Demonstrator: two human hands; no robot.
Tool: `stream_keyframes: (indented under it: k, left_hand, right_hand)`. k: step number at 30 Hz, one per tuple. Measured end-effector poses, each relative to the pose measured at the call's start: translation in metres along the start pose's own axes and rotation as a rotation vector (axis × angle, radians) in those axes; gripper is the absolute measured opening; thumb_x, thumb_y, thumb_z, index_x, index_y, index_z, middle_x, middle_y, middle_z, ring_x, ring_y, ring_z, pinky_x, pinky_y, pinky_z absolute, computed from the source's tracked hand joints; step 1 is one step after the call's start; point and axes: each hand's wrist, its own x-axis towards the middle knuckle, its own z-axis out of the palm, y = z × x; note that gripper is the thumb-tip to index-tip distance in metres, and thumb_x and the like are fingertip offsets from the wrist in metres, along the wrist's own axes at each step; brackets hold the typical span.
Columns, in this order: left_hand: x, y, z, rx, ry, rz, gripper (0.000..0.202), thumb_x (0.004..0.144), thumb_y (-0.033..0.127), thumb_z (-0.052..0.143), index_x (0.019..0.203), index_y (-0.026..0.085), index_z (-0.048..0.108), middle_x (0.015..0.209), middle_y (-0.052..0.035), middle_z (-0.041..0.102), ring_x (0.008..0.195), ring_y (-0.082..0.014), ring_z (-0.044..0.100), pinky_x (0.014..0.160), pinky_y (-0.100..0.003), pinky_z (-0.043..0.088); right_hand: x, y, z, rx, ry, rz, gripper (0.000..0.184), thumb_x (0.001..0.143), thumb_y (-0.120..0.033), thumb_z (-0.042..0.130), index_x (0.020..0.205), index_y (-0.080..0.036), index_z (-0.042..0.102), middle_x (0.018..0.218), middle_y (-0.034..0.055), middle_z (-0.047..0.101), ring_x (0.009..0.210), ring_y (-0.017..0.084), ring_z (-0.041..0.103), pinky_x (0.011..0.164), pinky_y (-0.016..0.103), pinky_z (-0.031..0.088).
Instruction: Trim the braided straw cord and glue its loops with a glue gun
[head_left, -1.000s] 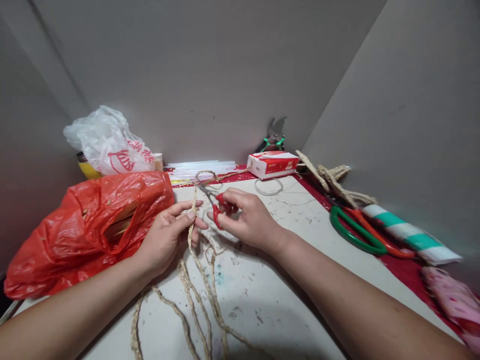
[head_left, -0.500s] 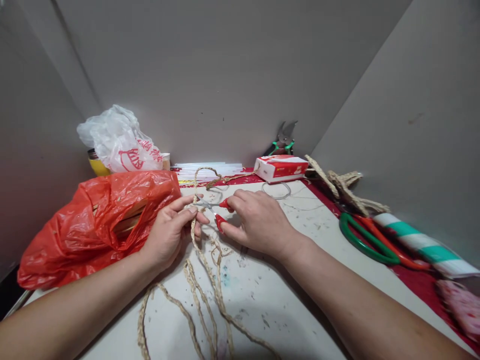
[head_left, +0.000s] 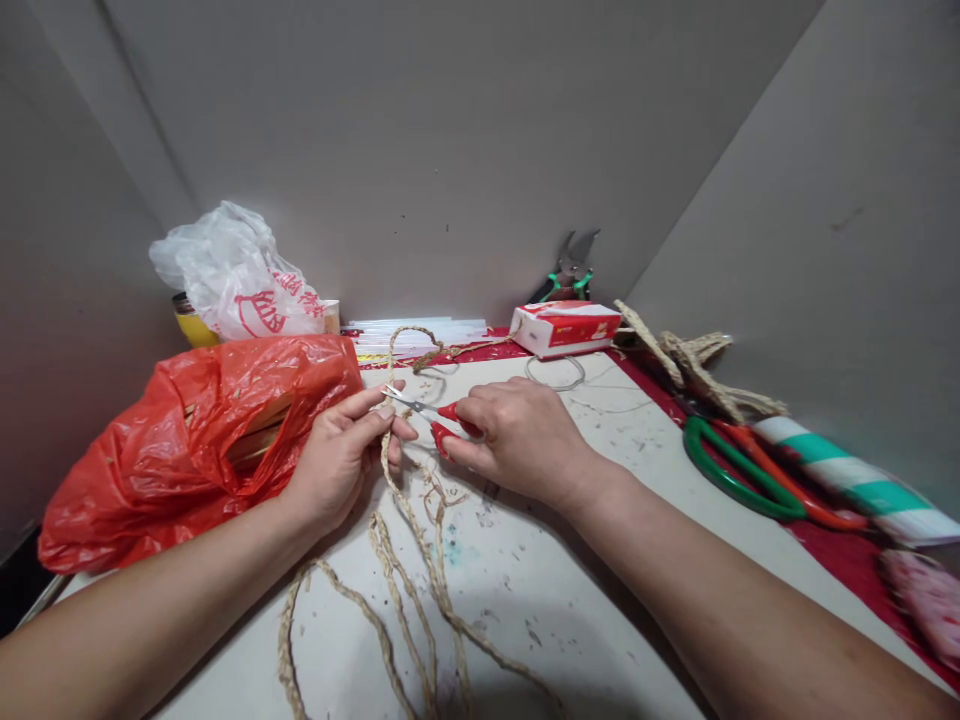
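My left hand (head_left: 337, 455) pinches a braided straw rope (head_left: 409, 530) between thumb and fingers, just above the white tabletop (head_left: 525, 570). My right hand (head_left: 517, 435) grips small red-handled scissors (head_left: 435, 415), whose blades point left and meet the rope at my left fingertips. The rope runs from a loop near the back wall, through my left fingers, and trails in several strands toward the table's front edge.
A red plastic bag (head_left: 195, 440) lies at the left, a white printed bag (head_left: 236, 280) behind it. A red and white box (head_left: 566, 328) and green-handled pliers (head_left: 570, 265) stand at the back. Large green and orange scissors (head_left: 750, 470), rope pieces (head_left: 697, 365) and a green-striped roll (head_left: 847, 480) lie at the right.
The scissors have swung from pointing away to pointing left, and their blades have come onto the rope at my left fingertips. The camera shifted slightly.
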Motion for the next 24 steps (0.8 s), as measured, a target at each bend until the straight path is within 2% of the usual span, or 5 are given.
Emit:
stream_keyframes:
  k: [6,12,19,24]
  left_hand:
    - [0.0005,0.0003,-0.0013,-0.011,0.001,0.009,0.029,0.076,0.017,0.064,0.104,0.011,0.06,0.065,-0.0016,0.067,0.047,-0.0073,0.052,0.046,-0.019,0.045]
    - [0.0005,-0.0005,-0.0019,-0.004,0.003,0.011,0.037,0.073,0.021,0.069,0.108,0.012,0.061,0.065,-0.0016,0.067,0.047,-0.0074,0.052,0.046,-0.018,0.045]
    - [-0.0005,-0.0003,-0.002,0.007,-0.039,0.012,0.041,0.078,0.018,0.063,0.118,0.014,0.055,0.067,-0.0018,0.067,0.047,-0.008,0.053,0.048,-0.018,0.044]
    - [-0.0011,-0.0002,-0.0012,-0.006,-0.037,-0.003,0.038,0.078,0.016,0.062,0.115,0.013,0.053,0.066,-0.0023,0.068,0.047,-0.0087,0.054,0.048,-0.019,0.045]
  right_hand:
    - [0.0,0.0034,0.0034,0.125,-0.038,0.044,0.027,0.082,-0.031,0.053,0.06,-0.019,0.063,0.059,0.0003,0.061,0.054,0.012,0.047,0.055,0.027,0.023]
    - [0.0008,0.0032,0.0036,0.174,-0.005,0.118,0.026,0.076,-0.033,0.053,0.055,-0.018,0.056,0.056,-0.0001,0.057,0.052,0.012,0.044,0.054,0.026,0.024]
    - [0.0016,-0.0025,0.0021,0.038,-0.021,0.036,0.026,0.076,-0.039,0.055,0.065,-0.017,0.061,0.063,0.0034,0.062,0.061,0.016,0.051,0.063,0.029,0.028]
    - [0.0018,0.0001,0.0026,0.073,-0.037,0.033,0.026,0.084,-0.031,0.051,0.063,-0.018,0.061,0.061,0.0014,0.062,0.058,0.014,0.05,0.061,0.028,0.027]
